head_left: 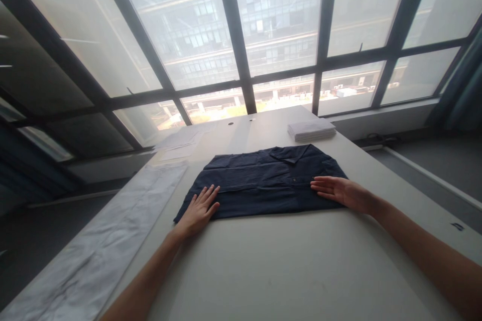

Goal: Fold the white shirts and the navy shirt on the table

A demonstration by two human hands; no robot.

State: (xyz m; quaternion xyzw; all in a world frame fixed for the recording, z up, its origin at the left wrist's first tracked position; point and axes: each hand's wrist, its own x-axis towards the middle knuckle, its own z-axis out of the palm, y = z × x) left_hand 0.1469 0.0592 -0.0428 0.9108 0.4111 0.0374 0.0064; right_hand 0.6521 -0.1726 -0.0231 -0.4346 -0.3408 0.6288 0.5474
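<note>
A dark navy shirt (263, 180) lies folded lengthwise on the white table (271, 266), its collar toward the right end and a small button showing near there. My left hand (198, 212) rests palm down on the shirt's near left part, fingers spread and pointing away from me. At the near right part, my right hand (341, 191) lies on the cloth with its fingers straight and pointing left, the palm turned partly sideways. Neither hand grips the fabric. The underside of the shirt is hidden.
A stack of folded white cloth or paper (312, 129) sits at the back right of the table. Loose white sheets (181, 141) lie at the back left. Along the left runs a marble-patterned surface (98, 246). Tall windows (278, 20) stand beyond the far edge.
</note>
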